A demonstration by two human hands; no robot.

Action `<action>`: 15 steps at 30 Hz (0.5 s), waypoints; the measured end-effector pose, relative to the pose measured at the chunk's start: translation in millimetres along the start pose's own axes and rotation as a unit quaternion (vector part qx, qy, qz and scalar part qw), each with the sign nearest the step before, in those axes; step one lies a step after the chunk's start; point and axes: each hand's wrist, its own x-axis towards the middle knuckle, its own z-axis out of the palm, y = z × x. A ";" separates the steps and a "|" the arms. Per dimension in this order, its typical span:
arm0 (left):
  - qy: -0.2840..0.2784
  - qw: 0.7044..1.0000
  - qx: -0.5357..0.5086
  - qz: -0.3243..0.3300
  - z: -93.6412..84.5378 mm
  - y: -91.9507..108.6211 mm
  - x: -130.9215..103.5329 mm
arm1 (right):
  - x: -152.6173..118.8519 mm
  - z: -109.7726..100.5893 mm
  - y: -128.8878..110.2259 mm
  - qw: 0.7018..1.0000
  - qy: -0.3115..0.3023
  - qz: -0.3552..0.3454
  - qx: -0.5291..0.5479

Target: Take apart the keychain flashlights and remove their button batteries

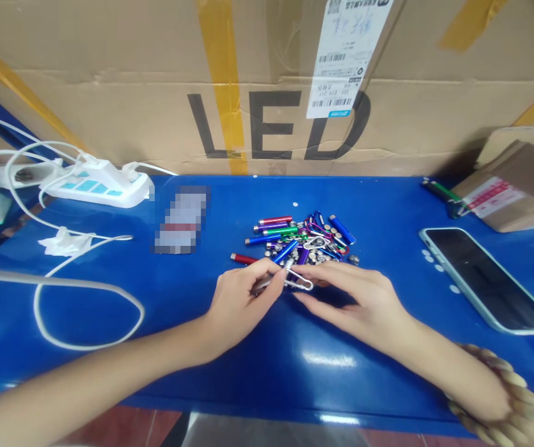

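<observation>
Cardboard box (146, 93) (lettered "LED"), silver clip (299, 286) between hands (241, 301)

A box (146, 93) marked LED, with yellow tape (223, 68) and a label (341, 68), stands along the surface's (192, 379) far edge. Left: power strip (104, 187), white cable (15, 274), crumpled tissue (64, 242). Right: a phone (488, 276) near a carton (518, 183).

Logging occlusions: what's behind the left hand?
Just beyond the left hand: a red metal tube; farther back, blue, green and purple tubes. The hand hides the blue table beneath it, so anything lying there can't be seen.
</observation>
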 end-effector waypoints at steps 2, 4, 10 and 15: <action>0.001 1.000 0.012 0.020 0.6 0.0 -1.6 | -0.2 -0.8 -0.6 1.000 0.001 -0.016 -0.016; 0.002 0.998 0.018 0.053 1.4 -0.5 -2.9 | 0.0 -1.6 -0.1 0.998 -0.003 -0.032 -0.048; -0.024 0.987 0.023 0.159 3.4 -2.5 -5.0 | 2.9 -0.9 1.2 0.977 -0.020 -0.135 -0.165; -0.025 0.980 0.009 0.197 3.7 -2.9 -5.8 | 3.5 -1.1 -4.8 0.962 -0.011 -0.166 -0.218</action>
